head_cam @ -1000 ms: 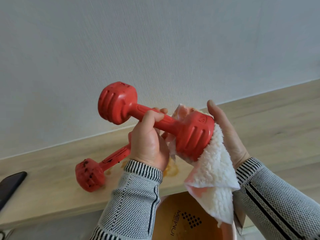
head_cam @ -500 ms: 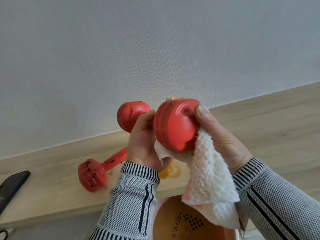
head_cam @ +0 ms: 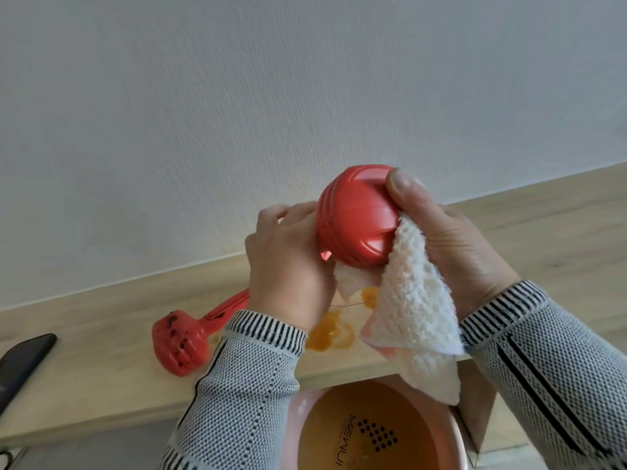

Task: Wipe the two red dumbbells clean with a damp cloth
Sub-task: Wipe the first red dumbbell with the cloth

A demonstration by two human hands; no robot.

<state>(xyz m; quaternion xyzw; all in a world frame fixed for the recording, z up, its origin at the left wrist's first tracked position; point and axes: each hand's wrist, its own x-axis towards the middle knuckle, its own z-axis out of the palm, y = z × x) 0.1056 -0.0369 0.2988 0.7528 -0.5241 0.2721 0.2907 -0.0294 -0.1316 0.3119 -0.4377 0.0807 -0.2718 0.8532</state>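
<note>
My left hand (head_cam: 288, 262) grips the handle of a red dumbbell (head_cam: 356, 218), held up in the air with one round end turned toward me; the far end is hidden behind that hand. My right hand (head_cam: 451, 239) presses a fluffy white cloth (head_cam: 410, 300) against the near end's right and lower side, thumb on top of the red head. The cloth hangs down below the dumbbell. A second red dumbbell (head_cam: 179, 337) with dark spots on its head lies on the wooden shelf (head_cam: 101, 361), left of my left forearm.
An orange-yellow puddle (head_cam: 330, 334) sits on the shelf under my hands. Below the shelf edge stands a pink basin (head_cam: 295, 422) holding orange-tinted water. A dark flat object (head_cam: 20, 361) lies at the far left. A pale wall fills the background.
The held dumbbell has swung from sideways to end-on toward me and risen slightly. My right hand with the cloth has moved round the near head.
</note>
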